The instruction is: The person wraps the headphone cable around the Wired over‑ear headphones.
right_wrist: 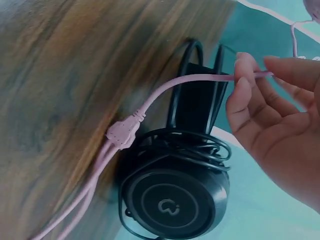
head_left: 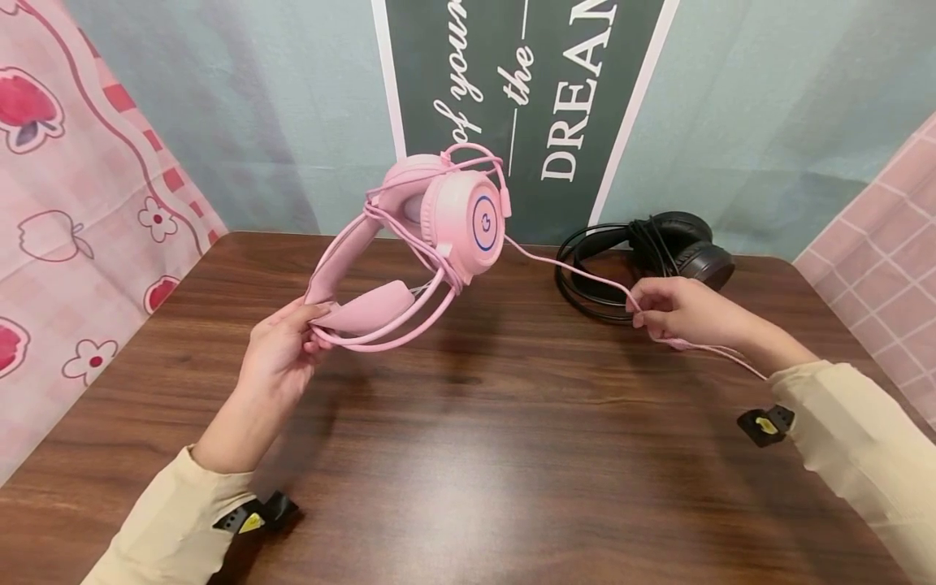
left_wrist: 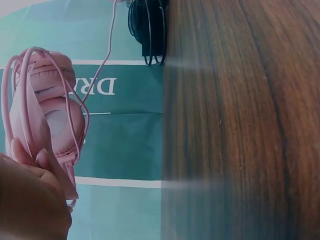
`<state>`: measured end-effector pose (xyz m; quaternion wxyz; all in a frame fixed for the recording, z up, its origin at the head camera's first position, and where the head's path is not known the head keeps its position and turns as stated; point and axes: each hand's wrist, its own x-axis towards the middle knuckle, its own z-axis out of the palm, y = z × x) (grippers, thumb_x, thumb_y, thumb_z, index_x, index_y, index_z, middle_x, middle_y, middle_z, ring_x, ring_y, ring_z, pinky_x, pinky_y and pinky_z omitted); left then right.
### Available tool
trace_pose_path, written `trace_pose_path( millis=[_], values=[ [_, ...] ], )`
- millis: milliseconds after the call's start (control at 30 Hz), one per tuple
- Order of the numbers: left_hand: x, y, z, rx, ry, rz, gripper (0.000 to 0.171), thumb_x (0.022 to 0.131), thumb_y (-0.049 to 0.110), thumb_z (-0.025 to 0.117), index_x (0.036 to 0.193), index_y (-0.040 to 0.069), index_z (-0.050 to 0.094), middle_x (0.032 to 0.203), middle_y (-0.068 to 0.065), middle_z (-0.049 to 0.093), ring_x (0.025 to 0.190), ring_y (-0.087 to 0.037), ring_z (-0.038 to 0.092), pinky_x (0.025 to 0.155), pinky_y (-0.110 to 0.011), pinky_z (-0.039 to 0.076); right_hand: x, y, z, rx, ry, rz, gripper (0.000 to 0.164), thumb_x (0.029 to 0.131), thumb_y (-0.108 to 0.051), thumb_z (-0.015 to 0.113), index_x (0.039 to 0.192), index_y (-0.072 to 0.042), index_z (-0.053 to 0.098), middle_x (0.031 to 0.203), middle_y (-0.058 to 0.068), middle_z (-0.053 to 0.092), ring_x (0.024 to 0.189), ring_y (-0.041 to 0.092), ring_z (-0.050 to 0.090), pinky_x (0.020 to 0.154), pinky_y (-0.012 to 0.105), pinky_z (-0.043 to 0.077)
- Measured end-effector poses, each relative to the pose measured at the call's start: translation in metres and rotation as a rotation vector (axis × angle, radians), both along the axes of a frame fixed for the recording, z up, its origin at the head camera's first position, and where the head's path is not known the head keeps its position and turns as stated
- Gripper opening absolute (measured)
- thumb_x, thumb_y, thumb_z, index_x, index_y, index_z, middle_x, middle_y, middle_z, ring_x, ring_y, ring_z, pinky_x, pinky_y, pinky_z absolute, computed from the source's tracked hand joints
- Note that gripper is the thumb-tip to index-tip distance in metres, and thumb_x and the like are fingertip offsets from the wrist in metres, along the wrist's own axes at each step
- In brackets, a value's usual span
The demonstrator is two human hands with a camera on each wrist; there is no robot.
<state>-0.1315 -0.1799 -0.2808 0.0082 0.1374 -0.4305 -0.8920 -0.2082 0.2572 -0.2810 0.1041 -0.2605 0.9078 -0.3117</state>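
Observation:
A pair of pink headphones [head_left: 373, 309] is held up off the table at its headband by my left hand [head_left: 281, 349]. Its cable is wound around the band and ear cups [head_left: 464, 223]. From the cups a loose stretch of pink cable [head_left: 563, 264] runs right to my right hand [head_left: 676, 309], which pinches it between thumb and fingers. In the right wrist view, a small pink splitter [right_wrist: 122, 132] hangs beyond the fingers, where the cable divides in two. The left wrist view shows the fingers of my left hand [left_wrist: 35, 185] gripping the headband.
Black headphones [head_left: 705, 264], their cable coiled, lie at the table's back right, behind my right hand. The wooden table [head_left: 468, 455] meets a pale curtain [head_left: 292, 122] with a green lettered panel [head_left: 512, 97]. Pink patterned cloth [head_left: 95, 268] hangs at the left, pink tiles at the right.

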Motion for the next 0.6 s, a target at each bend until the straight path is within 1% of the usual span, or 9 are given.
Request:
trace_pose_path(
  millis=[67,133,200,300,367,400,433,500,600],
  values=[
    [0.0,0.0,-0.001,-0.001,-0.004,0.003,0.022,0.088,-0.007,0.047,0.074,0.001,0.063,0.056,-0.007,0.057,0.036,-0.009,0.05,0.033,-0.01,0.035,0.002,0.002,-0.002,0.055,0.002,-0.017,0.015,0.084,0.007,0.054,0.09,-0.006,0.056,0.076,0.007,0.06,0.06,0.014,0.053,0.046,0.024,0.044],
    [0.0,0.0,-0.001,-0.007,-0.004,0.009,0.023,0.088,-0.007,0.047,0.074,0.001,0.063,0.055,-0.006,0.057,0.036,-0.009,0.05,0.033,-0.01,0.035,0.003,0.003,-0.004,0.099,0.057,-0.01,0.016,0.082,0.007,0.056,0.09,-0.007,0.057,0.075,0.005,0.06,0.062,0.012,0.054,0.051,0.023,0.045],
    [0.0,0.0,-0.002,-0.012,0.003,0.016,0.023,0.088,-0.007,0.046,0.076,0.002,0.063,0.055,-0.006,0.057,0.036,-0.009,0.051,0.033,-0.01,0.035,0.003,0.004,-0.005,0.093,0.083,-0.016,0.018,0.082,0.007,0.057,0.093,-0.007,0.055,0.075,0.005,0.06,0.061,0.012,0.055,0.05,0.023,0.045],
    [0.0,0.001,-0.003,-0.023,0.015,0.027,0.023,0.088,-0.007,0.046,0.077,0.003,0.063,0.054,-0.006,0.058,0.036,-0.009,0.051,0.033,-0.01,0.035,0.003,0.004,-0.006,0.066,0.159,-0.039,0.022,0.08,0.009,0.059,0.094,-0.007,0.052,0.074,0.004,0.061,0.064,0.012,0.057,0.056,0.02,0.043],
    [-0.001,0.002,-0.004,-0.024,0.02,0.035,0.022,0.088,-0.008,0.045,0.078,0.003,0.063,0.054,-0.006,0.058,0.036,-0.009,0.052,0.032,-0.009,0.034,0.003,0.004,-0.008,0.017,0.15,-0.056,0.022,0.08,0.01,0.058,0.093,-0.005,0.051,0.074,0.005,0.061,0.064,0.014,0.059,0.056,0.02,0.046],
    [-0.001,0.002,-0.004,-0.021,0.022,0.042,0.022,0.088,-0.008,0.045,0.078,0.002,0.062,0.053,-0.006,0.058,0.035,-0.009,0.052,0.032,-0.009,0.034,0.004,0.004,-0.008,-0.005,0.151,-0.053,0.022,0.08,0.011,0.058,0.092,-0.005,0.051,0.073,0.006,0.06,0.065,0.014,0.06,0.058,0.02,0.047],
    [-0.002,0.002,-0.003,-0.02,0.019,0.05,0.022,0.088,-0.008,0.046,0.077,0.002,0.062,0.053,-0.006,0.058,0.035,-0.009,0.051,0.032,-0.01,0.034,0.004,0.003,-0.009,-0.024,0.146,-0.043,0.021,0.079,0.012,0.058,0.091,-0.004,0.052,0.073,0.006,0.06,0.064,0.014,0.06,0.057,0.021,0.049],
    [-0.003,0.003,-0.003,-0.014,0.015,0.063,0.022,0.088,-0.008,0.046,0.076,0.002,0.062,0.053,-0.006,0.058,0.035,-0.009,0.051,0.032,-0.01,0.034,0.004,0.002,-0.012,-0.051,0.133,0.002,0.023,0.078,0.015,0.057,0.089,-0.005,0.053,0.072,0.006,0.059,0.061,0.014,0.059,0.054,0.024,0.052],
    [-0.005,0.005,-0.001,-0.005,0.009,0.079,0.021,0.087,-0.008,0.047,0.077,0.002,0.061,0.052,-0.006,0.058,0.034,-0.009,0.051,0.032,-0.01,0.034,0.005,-0.001,-0.015,-0.05,0.146,0.083,0.027,0.076,0.017,0.058,0.087,-0.008,0.056,0.071,0.003,0.058,0.06,0.012,0.058,0.052,0.025,0.052]
  ],
)
